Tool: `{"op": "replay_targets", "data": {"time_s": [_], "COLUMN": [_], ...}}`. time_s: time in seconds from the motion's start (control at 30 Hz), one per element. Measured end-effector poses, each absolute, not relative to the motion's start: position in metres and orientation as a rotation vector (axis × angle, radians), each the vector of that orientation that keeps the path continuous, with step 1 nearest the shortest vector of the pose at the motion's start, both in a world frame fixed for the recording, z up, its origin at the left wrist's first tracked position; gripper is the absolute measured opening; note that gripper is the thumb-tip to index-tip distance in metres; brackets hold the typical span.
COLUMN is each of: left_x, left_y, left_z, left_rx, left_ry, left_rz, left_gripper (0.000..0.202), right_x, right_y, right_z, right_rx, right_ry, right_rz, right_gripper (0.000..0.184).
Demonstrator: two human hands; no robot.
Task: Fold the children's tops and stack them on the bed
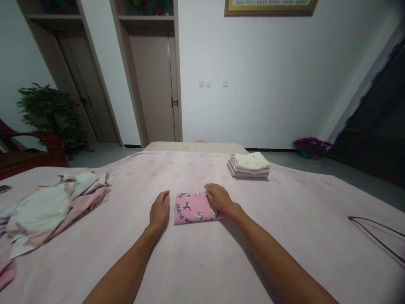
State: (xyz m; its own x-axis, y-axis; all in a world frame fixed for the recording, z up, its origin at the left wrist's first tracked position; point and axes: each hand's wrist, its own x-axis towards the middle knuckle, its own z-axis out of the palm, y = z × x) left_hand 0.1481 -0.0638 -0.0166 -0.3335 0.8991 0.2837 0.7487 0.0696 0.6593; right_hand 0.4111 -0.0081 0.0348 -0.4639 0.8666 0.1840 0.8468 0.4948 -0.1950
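A pink folded cloth (pixel 194 211), printed with dark letters and small cartoon figures, lies flat as a neat rectangle on the pale pink bedspread (pixel 196 261). Just off its left edge is my left hand (pixel 160 210), fingers stretched forward and holding nothing. My right hand (pixel 219 197) rests over the cloth's right end, covering part of the print; its fingers lie along the far right corner without visibly gripping. Beyond it to the right sits a stack of folded cloths (pixel 249 164), cream on top and lilac below.
Crumpled white and pink clothes (pixel 53 207) lie at the left, with a phone-like dark object (pixel 4 188) at the edge. A black cord loop (pixel 373 232) lies at the right. Past the bed are a wooden chair (pixel 38 139), a green plant (pixel 50 114), doors and purple flowers (pixel 311 145).
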Motion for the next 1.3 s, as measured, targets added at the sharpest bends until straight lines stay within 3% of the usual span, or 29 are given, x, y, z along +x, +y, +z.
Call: {"op": "replay_targets", "data": {"time_s": [0.2,0.33,0.47,0.63,0.77,0.97,1.3], "left_x": [0.173,0.182,0.182,0.188,0.195,0.195,0.196], "left_y": [-0.079,-0.078,-0.071,-0.069,-0.071,-0.078,-0.077], "left_z": [-0.001,0.001,-0.004,-0.011,-0.005,0.012,0.011], "left_rx": [1.819,1.842,1.718,1.466,1.222,1.09,1.021], "left_ry": [2.272,2.265,2.042,1.583,1.276,0.993,0.861], "left_rz": [0.875,0.779,0.948,1.344,1.491,1.524,1.449], "left_gripper": [0.05,0.062,0.062,0.058,0.059,0.066,0.067], "right_x": [0.397,0.394,0.393,0.394,0.398,0.41,0.422], "right_y": [0.003,0.019,0.034,0.042,0.043,0.034,0.014], "right_z": [0.046,0.048,0.047,0.048,0.052,0.056,0.071], "right_rx": [-1.379,-1.42,-1.457,-1.399,-1.304,-1.183,-1.192], "right_ry": [-2.675,-2.721,-2.745,-2.757,-2.725,-2.468,-2.137], "right_rz": [0.27,0.388,0.569,0.792,0.915,1.719,2.231], "right_gripper": [0.036,0.044,0.056,0.048,0.053,0.044,0.041]}}
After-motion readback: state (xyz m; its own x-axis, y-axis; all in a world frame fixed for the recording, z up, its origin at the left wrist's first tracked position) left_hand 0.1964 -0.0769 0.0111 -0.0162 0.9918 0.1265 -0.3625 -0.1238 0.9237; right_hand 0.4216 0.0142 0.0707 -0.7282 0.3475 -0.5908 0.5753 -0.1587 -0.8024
